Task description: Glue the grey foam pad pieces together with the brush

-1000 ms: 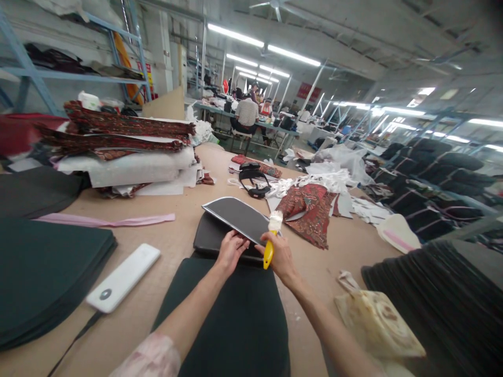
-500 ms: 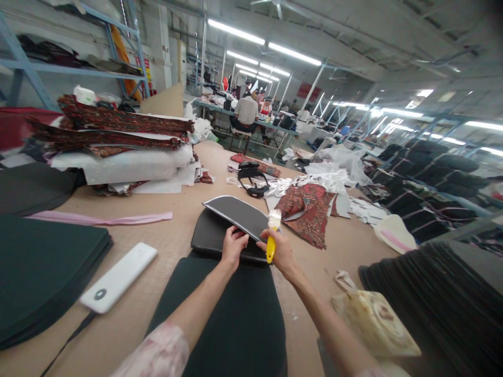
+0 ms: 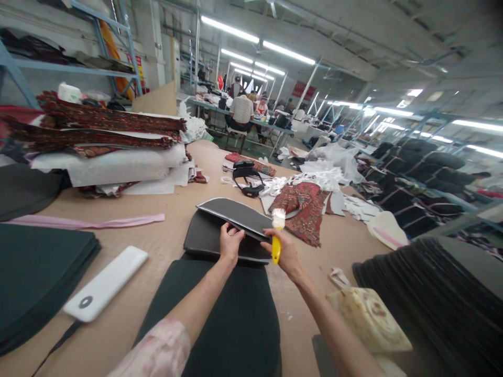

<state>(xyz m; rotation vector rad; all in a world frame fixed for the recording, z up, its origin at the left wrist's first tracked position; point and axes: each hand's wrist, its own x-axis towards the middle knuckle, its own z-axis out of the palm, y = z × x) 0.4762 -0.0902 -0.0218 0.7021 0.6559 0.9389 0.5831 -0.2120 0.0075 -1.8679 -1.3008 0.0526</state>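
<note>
A dark grey curved panel with a white edge is held tilted above a stack of similar dark panels. My left hand pinches its near edge, thumb on top. My right hand is closed round a paintbrush with a yellow handle and pale bristles pointing up. Its fingers also touch the panel's right end. Below my forearms lies a larger dark green padded-looking piece.
A white power bank with a black cable lies at left, near a pink strip. At right stand a stained yellowish container and tall dark stacks. Patterned fabric and a black headband device lie beyond my hands.
The view has shifted slightly, so the surroundings sit further left. The panel has tilted flatter, while both hands keep their hold and the brush stands more upright.
</note>
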